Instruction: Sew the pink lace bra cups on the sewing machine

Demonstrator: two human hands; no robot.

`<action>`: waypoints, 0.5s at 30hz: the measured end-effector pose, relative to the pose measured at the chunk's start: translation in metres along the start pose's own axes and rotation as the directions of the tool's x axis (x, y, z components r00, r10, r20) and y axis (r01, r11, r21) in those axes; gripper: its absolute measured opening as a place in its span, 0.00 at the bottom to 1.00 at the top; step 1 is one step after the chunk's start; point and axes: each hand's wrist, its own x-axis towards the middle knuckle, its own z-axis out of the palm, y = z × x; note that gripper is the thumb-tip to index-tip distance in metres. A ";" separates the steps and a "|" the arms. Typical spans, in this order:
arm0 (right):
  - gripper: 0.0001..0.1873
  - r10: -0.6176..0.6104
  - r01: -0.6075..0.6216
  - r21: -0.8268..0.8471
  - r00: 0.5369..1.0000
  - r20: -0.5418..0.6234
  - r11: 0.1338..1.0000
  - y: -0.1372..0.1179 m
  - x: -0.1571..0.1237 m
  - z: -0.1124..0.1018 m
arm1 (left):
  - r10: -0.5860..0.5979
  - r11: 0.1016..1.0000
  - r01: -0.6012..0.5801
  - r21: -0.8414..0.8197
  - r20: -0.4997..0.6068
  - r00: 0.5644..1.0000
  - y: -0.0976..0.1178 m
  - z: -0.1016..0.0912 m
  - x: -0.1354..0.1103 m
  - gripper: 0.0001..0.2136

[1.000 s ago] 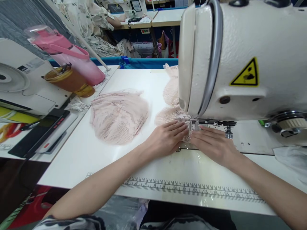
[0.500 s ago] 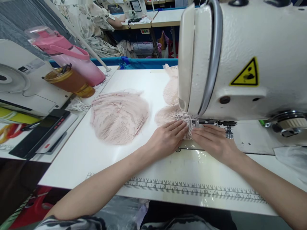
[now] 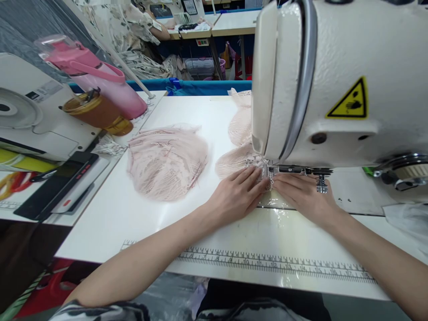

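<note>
Pale pink lace fabric (image 3: 234, 162) lies under the needle end of a white sewing machine (image 3: 334, 89), its scalloped edge in front of the presser foot (image 3: 270, 171). My left hand (image 3: 239, 189) rests on the lace just left of the foot, palm down, fingers stretched forward and slightly bent. My right hand (image 3: 304, 194) lies flat to the right of the foot, fingers extended partly beneath the machine head and touching the lace edge. The machine hides part of those fingertips. Left of my hands, a separate pile of pink lace pieces (image 3: 169, 162) lies on the white table (image 3: 133, 232).
A pink bottle (image 3: 100, 80) and an amber cup (image 3: 96, 111) stand at the left beside another machine (image 3: 30, 111). Nearby lie a black tray-like object (image 3: 56, 185) and orange-handled scissors (image 3: 20, 183). A printed ruler (image 3: 267, 265) runs along the front edge. Another person (image 3: 123, 31) sits beyond.
My left hand has shifted slightly right, its thumb now closer to the presser foot. The machine appears slightly further right in view. The lace pile stays put.
</note>
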 end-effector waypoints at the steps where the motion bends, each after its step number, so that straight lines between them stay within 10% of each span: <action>1: 0.09 0.007 -0.007 -0.025 1.000 -0.023 1.000 -0.001 0.001 -0.001 | -0.003 1.000 0.003 -0.003 0.005 1.000 0.000 0.000 0.000 0.17; 15: 0.11 0.215 -0.208 0.135 0.976 -0.041 0.969 -0.001 0.008 -0.003 | -0.011 1.000 0.011 -0.002 0.040 0.999 -0.001 -0.001 0.002 0.17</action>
